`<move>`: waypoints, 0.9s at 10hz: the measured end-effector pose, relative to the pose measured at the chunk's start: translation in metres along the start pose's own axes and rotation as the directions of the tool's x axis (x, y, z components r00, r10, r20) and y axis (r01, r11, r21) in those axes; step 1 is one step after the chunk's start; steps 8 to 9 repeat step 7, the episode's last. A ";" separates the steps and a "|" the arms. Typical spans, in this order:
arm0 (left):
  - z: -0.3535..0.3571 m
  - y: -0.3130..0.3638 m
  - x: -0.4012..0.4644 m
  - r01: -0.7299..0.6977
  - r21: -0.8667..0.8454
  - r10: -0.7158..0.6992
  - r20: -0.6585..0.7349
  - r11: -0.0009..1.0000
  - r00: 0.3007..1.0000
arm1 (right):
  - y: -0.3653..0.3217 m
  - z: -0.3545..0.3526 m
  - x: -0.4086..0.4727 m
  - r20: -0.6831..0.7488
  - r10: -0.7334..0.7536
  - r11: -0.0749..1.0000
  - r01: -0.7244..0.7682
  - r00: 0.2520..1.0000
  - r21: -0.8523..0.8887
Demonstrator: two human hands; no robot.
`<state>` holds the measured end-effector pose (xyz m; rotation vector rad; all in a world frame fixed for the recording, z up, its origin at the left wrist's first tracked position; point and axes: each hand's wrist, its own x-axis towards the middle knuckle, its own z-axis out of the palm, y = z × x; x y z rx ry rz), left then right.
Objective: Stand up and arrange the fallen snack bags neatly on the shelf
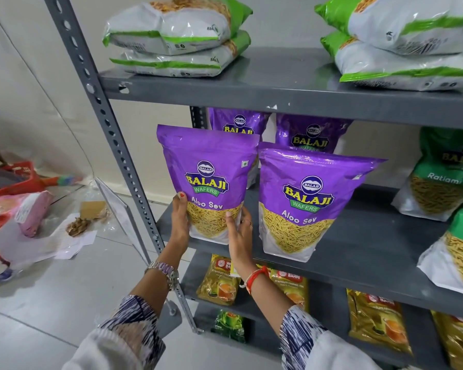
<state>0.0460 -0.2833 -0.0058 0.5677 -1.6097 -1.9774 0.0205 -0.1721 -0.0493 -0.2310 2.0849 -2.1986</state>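
Observation:
A purple Aloo Sev bag [207, 172] stands upright at the left front of the middle shelf [358, 247]. My left hand [179, 217] presses its lower left edge and my right hand [239, 231] its lower right edge, so both hold it. A second purple Aloo Sev bag [308, 201] stands upright right beside it. Two more purple bags [312, 134] stand behind them. Green Ratlami Sev bags [441, 177] stand at the shelf's right end.
White-and-green bags [171, 38] lie flat in stacks on the top shelf [278, 84]. Yellow tea packs [219, 281] fill the lower shelf. The grey perforated upright [102, 108] stands left of my hands. Boxes, paper and wrappers [32, 212] litter the floor at left.

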 end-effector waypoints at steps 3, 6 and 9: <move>0.000 0.003 -0.005 -0.003 0.013 0.003 0.006 1.000 1.000 | -0.012 -0.004 -0.003 0.012 -0.027 0.998 0.026 1.000 0.054; -0.003 -0.003 -0.001 -0.042 0.001 0.042 -0.035 0.999 0.998 | -0.007 -0.005 -0.008 0.009 0.031 0.998 -0.032 0.999 0.048; 0.005 -0.003 -0.010 -0.110 -0.004 0.109 -0.120 0.994 0.987 | -0.008 -0.014 -0.020 -0.033 0.000 1.000 0.001 0.999 0.029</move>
